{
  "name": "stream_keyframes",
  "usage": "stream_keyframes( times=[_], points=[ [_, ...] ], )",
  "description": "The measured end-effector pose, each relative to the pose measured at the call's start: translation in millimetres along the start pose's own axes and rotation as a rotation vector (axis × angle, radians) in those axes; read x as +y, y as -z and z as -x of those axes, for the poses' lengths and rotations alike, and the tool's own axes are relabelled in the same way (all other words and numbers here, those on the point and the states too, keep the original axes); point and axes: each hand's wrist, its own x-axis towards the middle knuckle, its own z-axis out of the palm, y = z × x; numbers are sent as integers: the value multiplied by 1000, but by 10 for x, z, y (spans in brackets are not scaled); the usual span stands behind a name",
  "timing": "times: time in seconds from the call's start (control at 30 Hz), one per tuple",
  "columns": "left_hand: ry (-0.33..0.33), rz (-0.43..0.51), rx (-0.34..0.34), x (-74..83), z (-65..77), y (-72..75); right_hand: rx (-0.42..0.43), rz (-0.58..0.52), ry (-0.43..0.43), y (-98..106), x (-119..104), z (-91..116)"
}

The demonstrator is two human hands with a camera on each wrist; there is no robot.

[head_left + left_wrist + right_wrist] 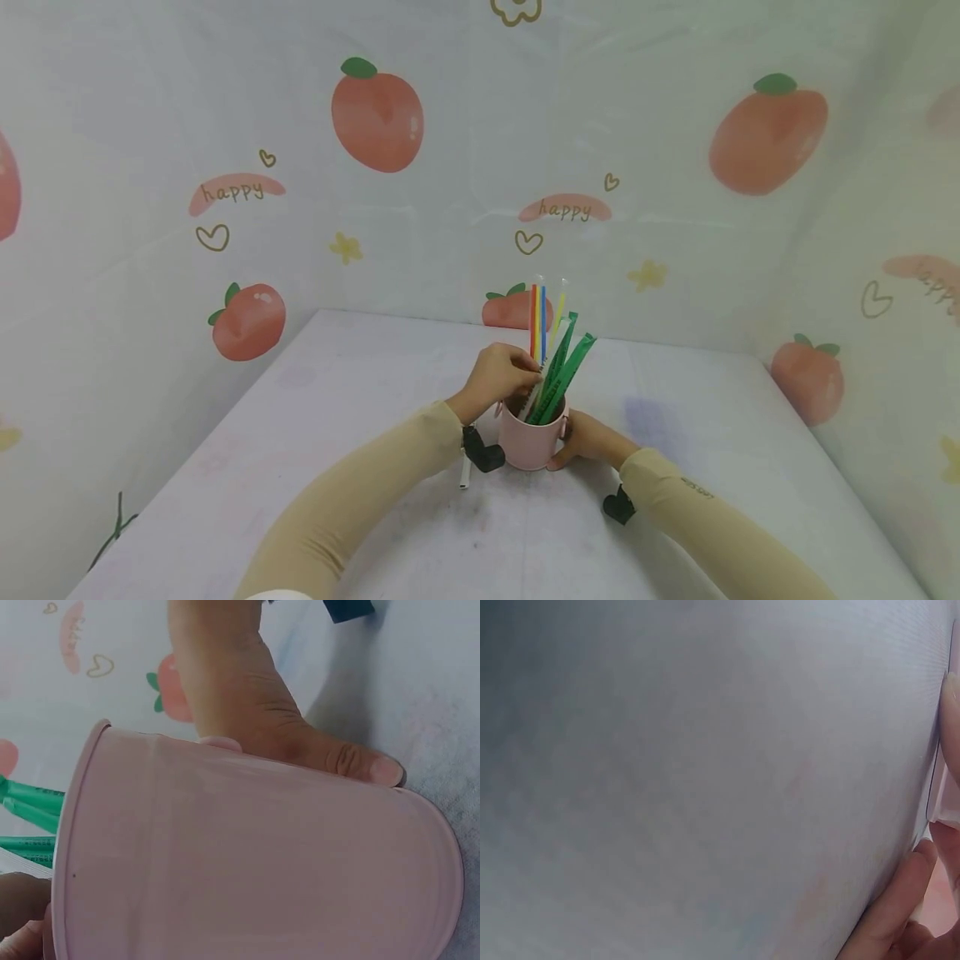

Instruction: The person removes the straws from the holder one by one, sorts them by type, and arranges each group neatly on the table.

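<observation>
A small pink bucket point(529, 446) stands upright on the table, filling much of the left wrist view. My right hand point(588, 439) holds its right side low down, the thumb along the wall near the base in the left wrist view. At the bucket's mouth, my left hand point(504, 377) pinches a slim white stick with dark print point(531, 398), its lower end inside the rim. Several slim green packets point(567, 372) lean to the right in the bucket. Behind them rise red, yellow and blue straws point(537, 321) and a yellow straw point(560, 307), apparently in clear wrap.
A thin white stick point(465, 473) lies on the white-covered table point(360, 375) left of the bucket, partly hidden by the left wrist's black camera mount point(483, 452). A fruit-printed white curtain point(450, 225) hangs close behind the table.
</observation>
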Motion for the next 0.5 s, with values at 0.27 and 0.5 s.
stream_keyframes(
  times=[0.27,0.5],
  points=[
    [-4,77,19,-47,-5,25,2,5,-24,0,-49,18],
    [1,181,41,-54,34,32,-7,17,21,-6,-74,46]
  ],
)
